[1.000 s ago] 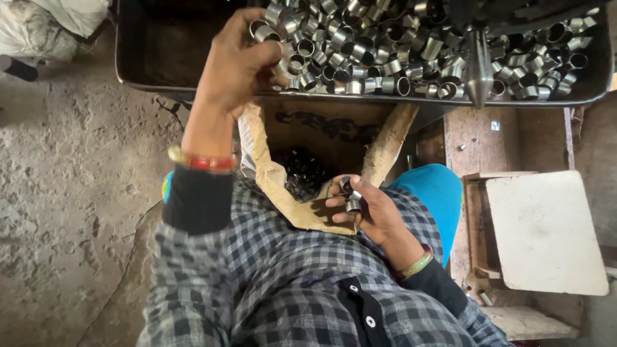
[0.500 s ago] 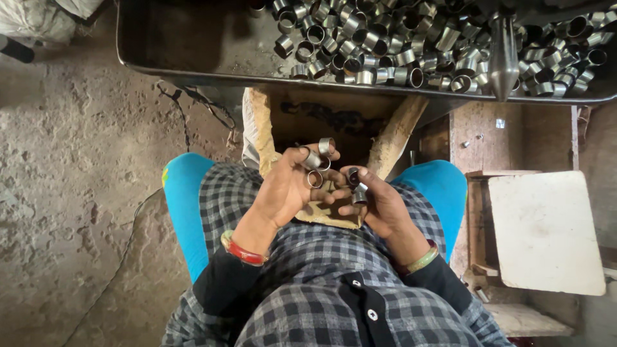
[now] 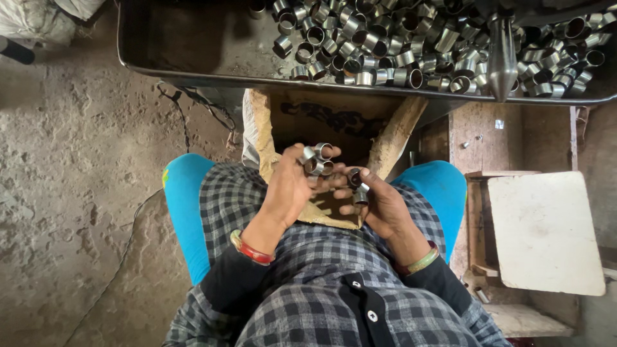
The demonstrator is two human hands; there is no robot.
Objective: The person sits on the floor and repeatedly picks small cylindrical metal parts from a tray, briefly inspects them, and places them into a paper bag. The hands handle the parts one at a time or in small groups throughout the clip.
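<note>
My left hand (image 3: 290, 186) sits over my lap, closed around several short shiny metal rings (image 3: 316, 159) that stick out above its fingers. Just to its right, my right hand (image 3: 378, 202) pinches a single metal ring (image 3: 358, 184) between thumb and fingers. The two hands almost touch. Beneath them gapes an open tan sack (image 3: 263, 135), its inside dark. A long dark metal tray (image 3: 193, 48) runs across the top of the view, heaped on its right side with many more metal rings (image 3: 411, 45).
A pointed metal cone (image 3: 501, 54) hangs over the tray's front edge. At right stands a wooden frame with a white board (image 3: 543, 234). Rough concrete floor (image 3: 71, 193) lies to the left, with a thin cable across it. I sit on a blue seat (image 3: 183, 205).
My left hand came back from the tray to my lap with a handful of rings and now sits close against the right hand, which stayed over the sack.
</note>
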